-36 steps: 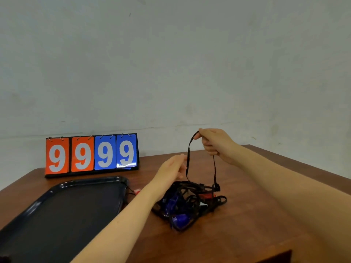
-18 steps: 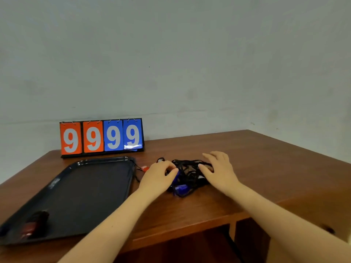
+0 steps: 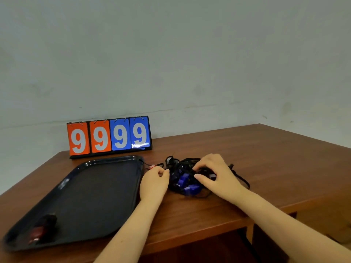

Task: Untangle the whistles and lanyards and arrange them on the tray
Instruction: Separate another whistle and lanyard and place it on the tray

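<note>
Tangle (image 3: pixel 187 177) of black lanyards and blue whistles on the bench (image 3: pixel 266 168), just right of the tray (image 3: pixel 91 188). My right hand (image 3: pixel 214 175) digs curled fingers into it; my left hand (image 3: pixel 154 180) pinches a strand at its edge. One red whistle (image 3: pixel 40 227) already lies on the tray; I judge most sorting remains.

Wooden table (image 3: pixel 247 160), black tray (image 3: pixel 106 162), scoreboard (image 3: pixel 109 137), tangled whistles (image 3: pixel 186 182), seemingly blue
</note>
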